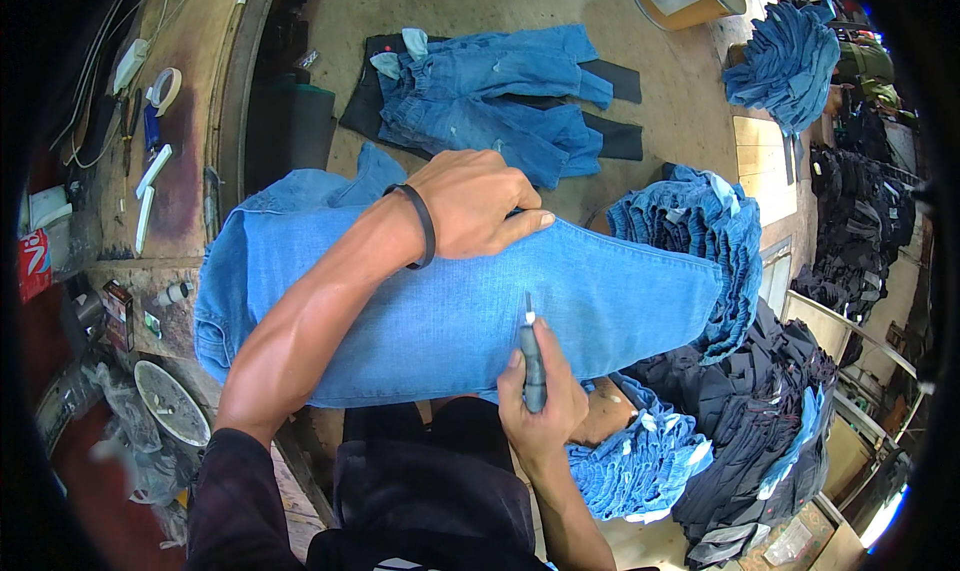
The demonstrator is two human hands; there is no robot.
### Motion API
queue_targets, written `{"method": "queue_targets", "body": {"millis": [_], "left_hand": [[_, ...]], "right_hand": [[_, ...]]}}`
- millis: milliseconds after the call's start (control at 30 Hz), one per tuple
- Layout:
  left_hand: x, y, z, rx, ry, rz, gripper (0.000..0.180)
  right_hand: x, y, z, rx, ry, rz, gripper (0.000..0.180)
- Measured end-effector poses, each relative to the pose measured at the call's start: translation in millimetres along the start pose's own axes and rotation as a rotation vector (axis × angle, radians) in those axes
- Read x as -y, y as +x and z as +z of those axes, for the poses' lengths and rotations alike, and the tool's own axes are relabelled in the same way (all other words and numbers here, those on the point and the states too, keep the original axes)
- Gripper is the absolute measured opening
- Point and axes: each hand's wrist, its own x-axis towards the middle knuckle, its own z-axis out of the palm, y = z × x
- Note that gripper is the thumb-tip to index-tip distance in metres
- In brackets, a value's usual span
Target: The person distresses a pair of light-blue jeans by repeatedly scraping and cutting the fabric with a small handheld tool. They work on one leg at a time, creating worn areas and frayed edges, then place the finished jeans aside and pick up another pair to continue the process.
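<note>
Item: light blue jeans point(440, 311), spread across the counter point(690, 81) before the person. Left hand point(475, 206): open, pressed flat on the fabric. Right hand point(540, 396): clenched around a dark pen-like tool point(532, 356), tip touching the denim. Nearby: stacked jeans point(700, 251), more jeans point(490, 96). Risk: fabric may shift under the tip, likely spoiling the line, if the flat hand's pressure eases.

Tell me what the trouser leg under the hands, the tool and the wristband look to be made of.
Trouser leg: light blue denim, matte, with a faded woven look. Tool in the right hand: dark grey handle, probably plastic or metal, with a pale tip. Wristband on the left hand: black, smooth, likely rubber.
</note>
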Motion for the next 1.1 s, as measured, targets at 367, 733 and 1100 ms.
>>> {"method": "queue_targets", "body": {"millis": [367,733,1100], "left_hand": [[-0.1,-0.5,1.5,-0.049,0.007,0.034,0.045],[1.7,1.3,0.8,-0.011,0.039,0.016,0.045],[-3.5,-3.9,-12.2,0.046,-0.066,-0.067,0.042]], "right_hand": [[3.0,3.8,-1.4,0.06,-0.064,-0.002,0.049],[11.1,-33.8,-23.0,0.142,-0.021,0.096,0.051],[14.8,-44.6,-34.6,0.074,0.114,0.379,0.044]]}}
